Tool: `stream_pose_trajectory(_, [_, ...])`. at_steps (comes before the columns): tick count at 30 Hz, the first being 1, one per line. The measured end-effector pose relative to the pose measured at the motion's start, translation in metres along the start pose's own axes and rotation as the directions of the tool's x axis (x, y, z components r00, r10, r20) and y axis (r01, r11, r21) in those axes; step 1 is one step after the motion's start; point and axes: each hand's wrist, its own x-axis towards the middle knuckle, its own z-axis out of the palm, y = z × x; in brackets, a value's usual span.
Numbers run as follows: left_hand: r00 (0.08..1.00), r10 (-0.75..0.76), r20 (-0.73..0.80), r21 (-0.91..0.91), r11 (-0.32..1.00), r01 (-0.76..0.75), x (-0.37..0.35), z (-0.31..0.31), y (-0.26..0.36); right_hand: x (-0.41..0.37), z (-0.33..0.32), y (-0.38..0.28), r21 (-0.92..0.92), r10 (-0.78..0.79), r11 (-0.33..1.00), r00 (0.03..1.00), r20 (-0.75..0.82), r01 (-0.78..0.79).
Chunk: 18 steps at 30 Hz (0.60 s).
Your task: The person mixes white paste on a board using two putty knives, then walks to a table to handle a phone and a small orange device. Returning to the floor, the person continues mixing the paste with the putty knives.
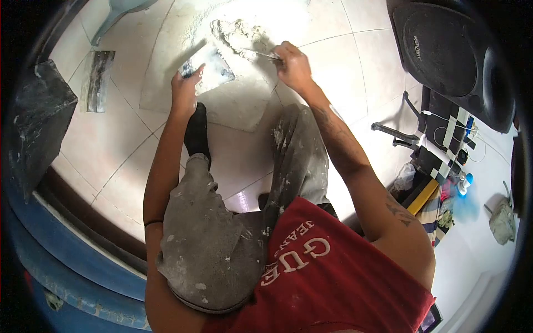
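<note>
The tiled floor (pixel 338 61) is open to the right of the right hand (pixel 293 65). The left foot (pixel 197 130) blocks the way just behind the left hand (pixel 190 90).

Bright light falls on pale tiles (pixel 125 141) by a speaker (pixel 438 53).

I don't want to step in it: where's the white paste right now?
In the head view, the white paste is on the pale slab at top centre, beyond the flat plate in the left hand, left of the right hand.
</note>
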Motion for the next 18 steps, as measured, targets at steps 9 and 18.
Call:
stream_pose_trajectory(9, [0.995,-0.075,-0.061,0.548,0.831,0.096,-0.074,-0.039,-0.057,0.014,0.001,-0.013,-0.197,-0.066,0.974,0.971,0.228,0.113])
stream_pose_trajectory(18, [0.946,0.272,0.174,0.682,0.659,-0.315,-0.069,-0.037,-0.059,0.021,0.019,-0.027,-0.296,0.064,0.951,0.876,0.479,0.092])
